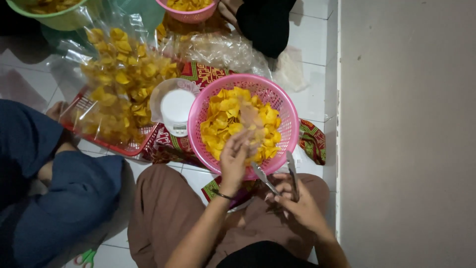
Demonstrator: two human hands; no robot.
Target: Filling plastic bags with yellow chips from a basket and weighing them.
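Head cam: pink basket full of yellow chips. Left hand pinches a small clear bag above them; right hand grips metal tongs beside the rim.

Pink basket: perforated plastic, slightly glossy. Chips: dry, matt yellow. Tongs: bare metal with a dull shine. Bag of chips: clear, crinkled glossy plastic film. Scale: smooth white plastic. Floor tiles: glazed white, smooth. Mat: patterned woven cloth. Trousers: matt brown cloth
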